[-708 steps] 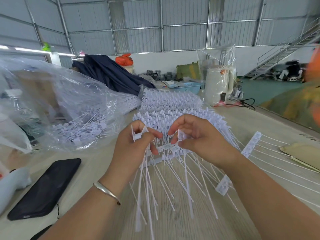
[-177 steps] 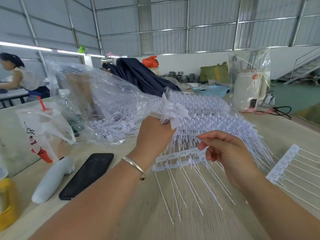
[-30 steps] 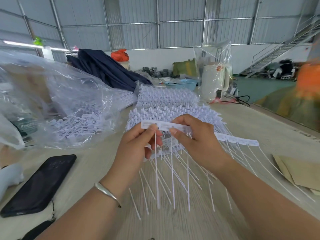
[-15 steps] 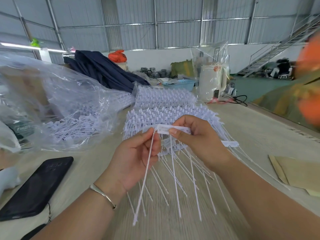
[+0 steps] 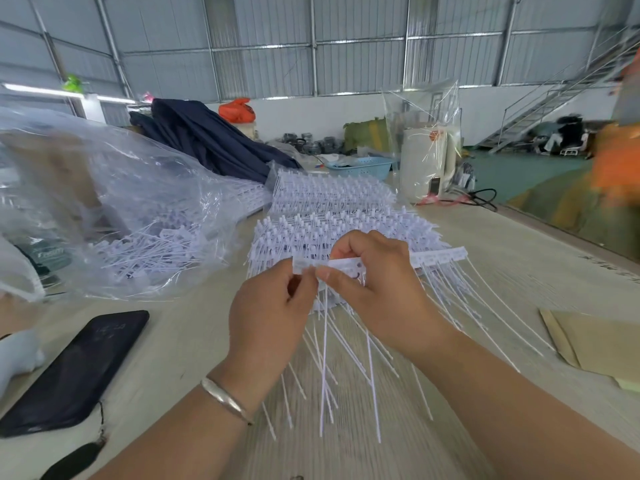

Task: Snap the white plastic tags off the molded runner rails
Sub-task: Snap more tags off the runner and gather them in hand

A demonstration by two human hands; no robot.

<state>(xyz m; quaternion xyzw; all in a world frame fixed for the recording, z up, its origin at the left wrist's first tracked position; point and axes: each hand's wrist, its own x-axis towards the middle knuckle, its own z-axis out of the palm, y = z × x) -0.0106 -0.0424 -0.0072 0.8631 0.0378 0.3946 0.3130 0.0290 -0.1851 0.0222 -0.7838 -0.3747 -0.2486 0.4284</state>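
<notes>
Hands together: left hand (image 5: 273, 306) pinches runner rail (image 5: 433, 258) end tag, right hand (image 5: 374, 282) grips rail beside; phone (image 5: 74, 368) lies near-left.

Bright, even daylight fills the hall, and a lit tube light (image 5: 52, 93) glows at ten o'clock. Shadows on the table (image 5: 194, 341) are soft and faint. Wide-angle bending curves the edges, and an orange shape (image 5: 614, 161) at three o'clock is smeared by motion blur.

Factory hall: corrugated metal walls (image 5: 360, 67)
</notes>
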